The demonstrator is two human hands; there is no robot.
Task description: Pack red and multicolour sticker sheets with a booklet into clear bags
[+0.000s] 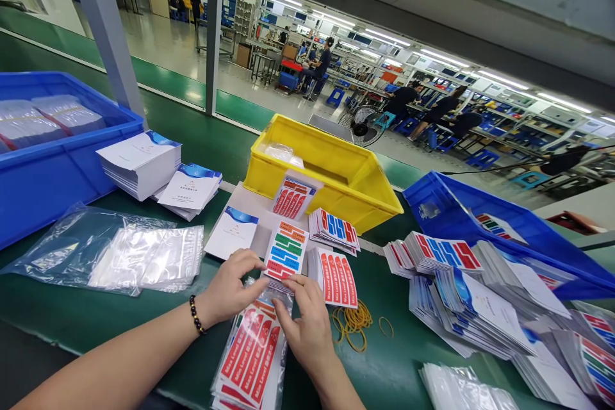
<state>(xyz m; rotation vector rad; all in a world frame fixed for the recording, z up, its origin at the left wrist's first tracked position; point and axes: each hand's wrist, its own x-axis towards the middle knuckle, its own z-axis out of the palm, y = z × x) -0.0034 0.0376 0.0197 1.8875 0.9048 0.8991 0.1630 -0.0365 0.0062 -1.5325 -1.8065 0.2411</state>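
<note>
My left hand [235, 285], with a beaded bracelet on the wrist, has thumb and index finger closed at the lower left edge of a stack of sticker sheets [287, 248] in orange, green, blue and red. At the stack's lower right edge, my right hand [307, 317] curls its fingers. Its thumb lies over a clear plastic bag [283, 359] in front of me. Inside or under that bag are red label sheets [252, 355]; the film's gloss hides which. A white booklet [234, 232] lies left of the stack, and more red label sheets [335, 277] to its right.
A yellow bin [321, 173] stands behind the stacks. Blue bins [72, 173] flank the bench at left and right. Booklet piles [139, 163], clear bags [148, 256], rubber bands [353, 323] and more booklets [480, 307] lie around. A metal post [211, 38] rises behind.
</note>
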